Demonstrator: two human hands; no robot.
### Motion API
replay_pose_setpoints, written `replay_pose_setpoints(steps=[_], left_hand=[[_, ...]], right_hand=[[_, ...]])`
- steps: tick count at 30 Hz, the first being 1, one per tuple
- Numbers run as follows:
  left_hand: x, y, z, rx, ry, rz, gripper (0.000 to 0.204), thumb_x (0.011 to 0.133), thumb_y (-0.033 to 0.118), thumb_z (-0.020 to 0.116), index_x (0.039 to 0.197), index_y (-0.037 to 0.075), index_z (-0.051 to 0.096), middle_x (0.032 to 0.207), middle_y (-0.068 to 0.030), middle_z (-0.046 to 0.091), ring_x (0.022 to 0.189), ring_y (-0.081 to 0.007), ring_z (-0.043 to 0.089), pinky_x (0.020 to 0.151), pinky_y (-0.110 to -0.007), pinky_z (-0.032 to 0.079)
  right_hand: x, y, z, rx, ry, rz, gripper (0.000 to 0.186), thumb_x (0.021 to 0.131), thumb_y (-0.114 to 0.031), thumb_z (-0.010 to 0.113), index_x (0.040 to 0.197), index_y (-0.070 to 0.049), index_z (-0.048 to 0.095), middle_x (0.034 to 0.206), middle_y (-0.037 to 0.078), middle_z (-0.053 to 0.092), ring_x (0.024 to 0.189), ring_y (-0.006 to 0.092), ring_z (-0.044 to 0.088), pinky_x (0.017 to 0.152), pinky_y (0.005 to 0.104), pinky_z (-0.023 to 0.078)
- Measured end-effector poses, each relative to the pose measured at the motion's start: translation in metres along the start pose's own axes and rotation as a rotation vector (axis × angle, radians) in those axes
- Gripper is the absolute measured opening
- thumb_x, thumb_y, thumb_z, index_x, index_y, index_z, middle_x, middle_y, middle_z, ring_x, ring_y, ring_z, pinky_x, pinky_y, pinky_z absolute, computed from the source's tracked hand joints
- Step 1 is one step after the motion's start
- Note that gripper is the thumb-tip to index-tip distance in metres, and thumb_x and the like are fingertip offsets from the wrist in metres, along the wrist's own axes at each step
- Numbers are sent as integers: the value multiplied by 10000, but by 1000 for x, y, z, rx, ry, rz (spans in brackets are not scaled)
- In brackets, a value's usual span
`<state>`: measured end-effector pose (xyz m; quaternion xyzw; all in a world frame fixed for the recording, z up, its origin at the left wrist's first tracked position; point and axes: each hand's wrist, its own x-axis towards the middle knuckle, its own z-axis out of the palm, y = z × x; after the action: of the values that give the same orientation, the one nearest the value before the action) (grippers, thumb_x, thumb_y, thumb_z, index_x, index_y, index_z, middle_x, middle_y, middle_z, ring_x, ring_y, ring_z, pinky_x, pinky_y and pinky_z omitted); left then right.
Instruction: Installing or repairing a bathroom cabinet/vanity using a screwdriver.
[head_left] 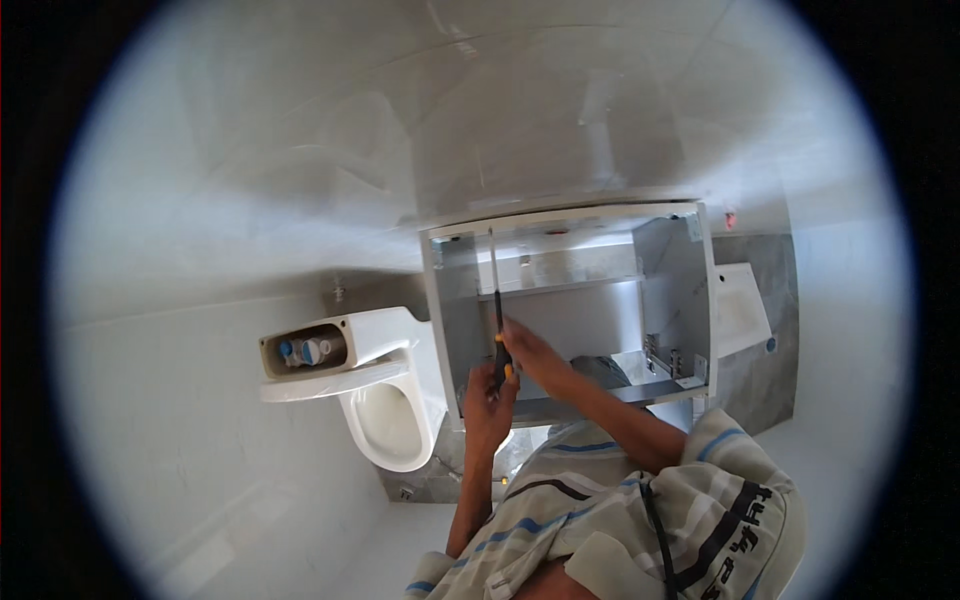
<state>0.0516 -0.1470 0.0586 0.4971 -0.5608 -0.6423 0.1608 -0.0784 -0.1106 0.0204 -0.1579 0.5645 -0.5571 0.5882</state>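
A long screwdriver [500, 300] with a black and orange handle reaches away from me over the left part of an open-topped cabinet [663, 392]. Its thin shaft runs to the cabinet's far rail, where the tip appears to meet the rail near the left corner. My left hand [488, 402] is closed round the lower end of the handle. At the handle's upper end, my right hand [532, 354] comes in from the right, its fingers closed against the tool and slightly blurred. Any screw at the tip is too small to make out.
Left of the cabinet stands a white toilet [395, 425], its open tank [305, 350] showing blue and white fittings. A white basin-like fixture [742, 310] is on the right. Glossy wall tiles [540, 130] rise behind the cabinet. Metal hinges [663, 358] sit inside its right part.
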Motion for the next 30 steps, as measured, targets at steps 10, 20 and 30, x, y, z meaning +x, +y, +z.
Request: replay_pose_setpoints(steps=[10,20,30], left_hand=[[60,30,137,389,-499,606,323,850,224,633,1102,34,563,1013,-148,589,975,-256,577,879,-353,433],[120,68,271,-87,-768,129,481,913,58,506,1363,14,341,861,-96,639,640,-151,640,452,-224,420],[140,56,304,-197,-685,-192,400,937,87,475,1325,16,412,973,-148,611,710,-189,648,399,-243,399]], right_hand=[[-124,-2,-99,278,266,-256,601,927,-203,530,1417,-102,197,876,35,516,762,118,510,661,248,440],[-166,12,-112,-536,1033,-111,489,853,-141,622,1269,16,419,870,243,591,722,313,619,628,407,474],[-154,18,-142,-678,1200,-106,334,796,-133,665,1006,26,459,797,248,574,700,401,582,609,464,434]])
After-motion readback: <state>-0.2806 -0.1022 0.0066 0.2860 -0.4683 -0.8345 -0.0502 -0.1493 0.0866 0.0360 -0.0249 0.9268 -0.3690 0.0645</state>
